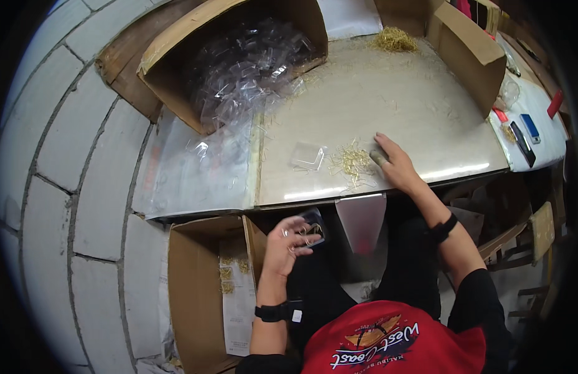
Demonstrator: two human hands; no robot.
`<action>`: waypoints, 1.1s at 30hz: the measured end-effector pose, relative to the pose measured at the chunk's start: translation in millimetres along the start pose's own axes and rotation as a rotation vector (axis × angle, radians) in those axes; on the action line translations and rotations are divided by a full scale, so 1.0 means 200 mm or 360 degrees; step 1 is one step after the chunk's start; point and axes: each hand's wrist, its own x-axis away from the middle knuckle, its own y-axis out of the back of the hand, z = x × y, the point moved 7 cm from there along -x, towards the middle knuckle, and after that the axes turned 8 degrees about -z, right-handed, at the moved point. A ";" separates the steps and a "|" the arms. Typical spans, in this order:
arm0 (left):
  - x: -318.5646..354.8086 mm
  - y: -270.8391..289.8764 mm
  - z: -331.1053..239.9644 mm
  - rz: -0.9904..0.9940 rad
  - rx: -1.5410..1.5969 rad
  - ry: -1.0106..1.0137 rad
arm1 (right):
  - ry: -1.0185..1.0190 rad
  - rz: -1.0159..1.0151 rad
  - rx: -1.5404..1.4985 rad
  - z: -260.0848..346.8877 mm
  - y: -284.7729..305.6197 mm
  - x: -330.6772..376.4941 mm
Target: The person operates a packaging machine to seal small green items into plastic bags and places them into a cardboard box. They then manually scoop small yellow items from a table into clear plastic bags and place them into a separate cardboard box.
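Observation:
My left hand (pixel 288 244) is held low in front of the table edge, above my lap. Its fingers grip a small clear plastic box (pixel 314 225), in which a little gold colour shows; the fingers hide part of it. On the table, my right hand (pixel 398 167) lies beside a loose pile of small gold wire pieces (pixel 352 161). Its fingers are stretched out, and a dark covering is on one of them. I see nothing held in it. Left of the pile, a flat clear plastic piece (pixel 308 156) rests on the tabletop (pixel 364 87).
A tipped cardboard box (pixel 170 53) spills many clear plastic cases (pixel 251 75) at the far left. Another gold pile (pixel 395 40) sits at the back. A carton (pixel 195 262) stands below on the left. A pale chute (pixel 362 218) hangs from the front edge.

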 end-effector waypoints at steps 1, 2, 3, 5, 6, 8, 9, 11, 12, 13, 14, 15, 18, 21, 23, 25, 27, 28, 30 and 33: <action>0.02 0.01 0.10 0.0040 0.0053 0.0082 | -0.0007 -0.0085 0.0185 -0.02 -0.01 0.01; 0.05 0.06 0.19 -0.0025 -0.0051 0.0135 | 0.0070 -0.0040 0.0338 0.05 -0.07 0.00; 0.06 0.09 0.28 -0.0069 -0.0156 0.0191 | 0.0098 0.0016 0.0282 0.12 -0.13 -0.02; 0.04 0.12 0.50 -0.0080 -0.0318 0.0304 | 0.0387 0.0107 0.0373 0.23 -0.24 -0.03; 0.01 0.13 0.64 -0.0078 -0.0336 0.0399 | 0.0438 0.0125 0.0352 0.25 -0.29 -0.02; 0.00 0.06 0.88 0.0012 -0.0245 0.0581 | 0.0559 0.0149 0.0306 0.30 -0.37 0.03; -0.01 0.01 0.95 0.0119 -0.0176 0.0587 | 0.0528 0.0017 0.0325 0.33 -0.36 0.07; -0.01 -0.14 0.99 0.0055 -0.0004 0.0496 | 0.0440 -0.0226 0.0410 0.34 -0.33 0.20; -0.02 -0.21 0.97 0.0080 0.0121 0.0492 | 0.0417 -0.0270 0.0468 0.40 -0.30 0.26; -0.03 -0.28 0.97 0.0109 0.0252 0.0509 | 0.0421 -0.0255 0.0489 0.42 -0.27 0.30; -0.10 -0.20 1.10 0.0040 0.0326 0.0506 | 0.0418 -0.0224 0.0497 0.44 -0.25 0.33; -0.11 -0.23 1.09 0.0150 0.0393 0.0521 | 0.0390 -0.0203 0.0513 0.43 -0.22 0.37; -0.12 -0.17 1.11 0.0147 0.0363 0.0480 | 0.0347 0.0015 0.0503 0.42 -0.13 0.39; -0.10 -0.13 1.12 0.0125 0.0330 0.0470 | 0.0326 0.0112 0.0421 0.41 -0.09 0.42; -0.09 -0.15 1.11 0.0172 0.0309 0.0477 | 0.0327 0.0126 0.0364 0.42 -0.08 0.43; -0.07 -0.17 1.09 0.0160 0.0294 0.0474 | 0.0338 0.0088 0.0327 0.42 -0.07 0.45; -0.08 -0.17 1.06 0.0144 0.0269 0.0449 | 0.0381 0.0152 0.0374 0.44 -0.05 0.49; -0.07 -0.16 1.05 0.0137 0.0255 0.0432 | 0.0402 0.0184 0.0398 0.45 -0.04 0.50; -0.07 -0.15 1.03 0.0149 0.0230 0.0402 | 0.0478 0.0200 0.0402 0.48 0.01 0.52; -0.06 -0.17 1.01 0.0155 0.0168 0.0393 | 0.0535 0.0119 0.0280 0.55 0.01 0.51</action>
